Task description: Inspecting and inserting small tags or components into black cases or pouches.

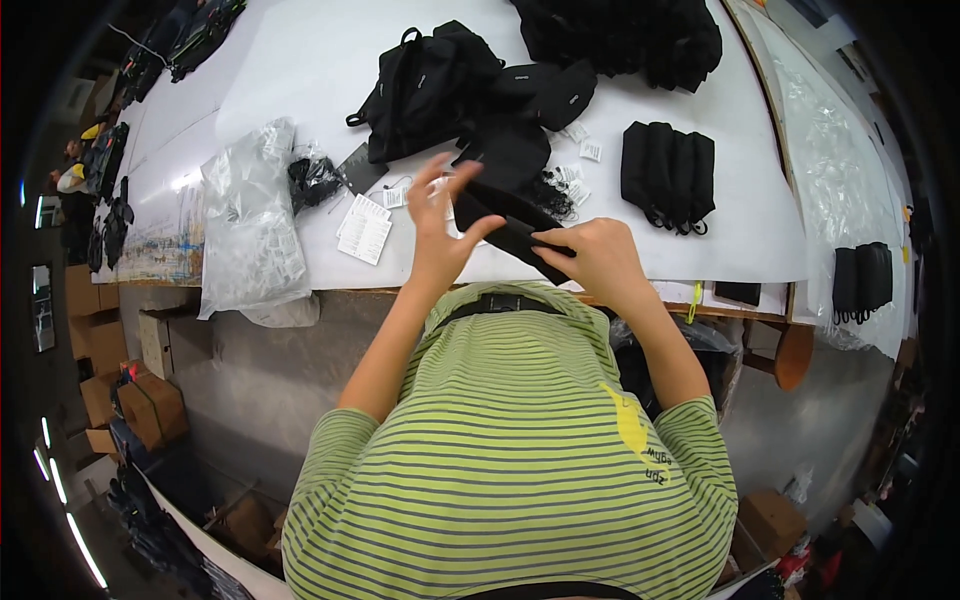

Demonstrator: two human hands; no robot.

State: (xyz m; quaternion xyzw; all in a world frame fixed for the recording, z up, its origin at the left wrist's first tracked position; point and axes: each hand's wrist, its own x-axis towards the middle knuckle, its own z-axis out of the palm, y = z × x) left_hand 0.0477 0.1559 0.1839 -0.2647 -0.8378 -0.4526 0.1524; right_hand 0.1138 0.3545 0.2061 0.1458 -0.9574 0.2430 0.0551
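A flat, dark fabric pouch (pixel 515 225) is held slantwise in front of me at the table's near edge. My right hand (pixel 600 258) pinches its near end between thumb and fingers. At its other end my left hand (pixel 440 225) has its fingers spread and slightly blurred, the thumb against or just beside the fabric. Behind the pouch lie more black pouches (pixel 510 150) and a black backpack (pixel 425 95) with a top loop. White printed tags (pixel 364 230) and a cluster of black cords (pixel 553 195) lie close by.
Folded black pouches (pixel 668 175) sit in a row to the right, with a large black pile (pixel 630 40) behind. A clear plastic bag (pixel 255 225) overhangs the table edge at left. Cardboard boxes (pixel 150 405) stand on the floor at left. A round brown stool seat (pixel 794 357) is at right.
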